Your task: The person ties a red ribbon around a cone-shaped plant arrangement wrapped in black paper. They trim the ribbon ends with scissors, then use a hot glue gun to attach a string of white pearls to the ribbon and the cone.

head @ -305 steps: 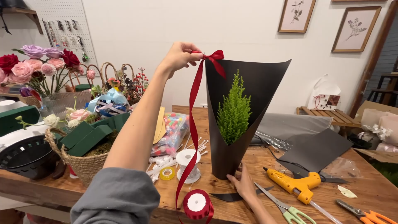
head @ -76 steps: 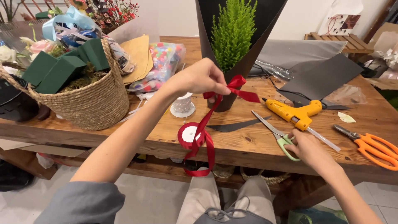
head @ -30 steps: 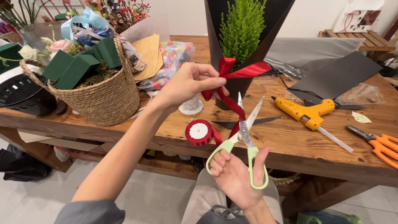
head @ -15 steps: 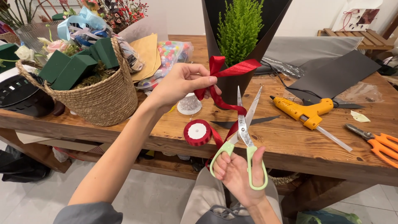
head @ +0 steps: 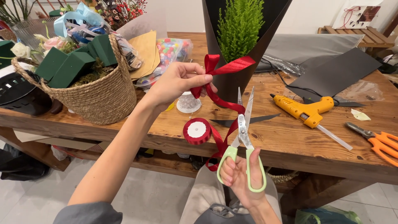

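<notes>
Red ribbon (head: 215,93) runs from the dark paper cone (head: 232,83) down past the desk edge, and the left hand (head: 176,81) has it pinched where it crosses the front of the cone — fingers together on the strip, just below a loose bow-like fold. From that pinch the ribbon drops in a curve to the red spool (head: 197,131), which lies flat near the front edge of the wooden desk (head: 290,141), its white centre facing up.

The right hand (head: 242,176) sits lower, in front of the desk, with its fingers through the pale green handles of the scissors (head: 244,124). The blades point up and stand apart, one on each side of the ribbon's hanging stretch.

Inside the cone stands a small green conifer-like plant (head: 240,29). Left of the hands is a woven basket (head: 99,95) packed with dark green foam blocks, and behind it a clear packet of coloured beads (head: 168,52) and some tan paper. To the right lie a yellow glue gun (head: 304,108), orange-handled scissors (head: 379,143) and dark grey sheets (head: 336,72) — all well apart from both hands.
</notes>
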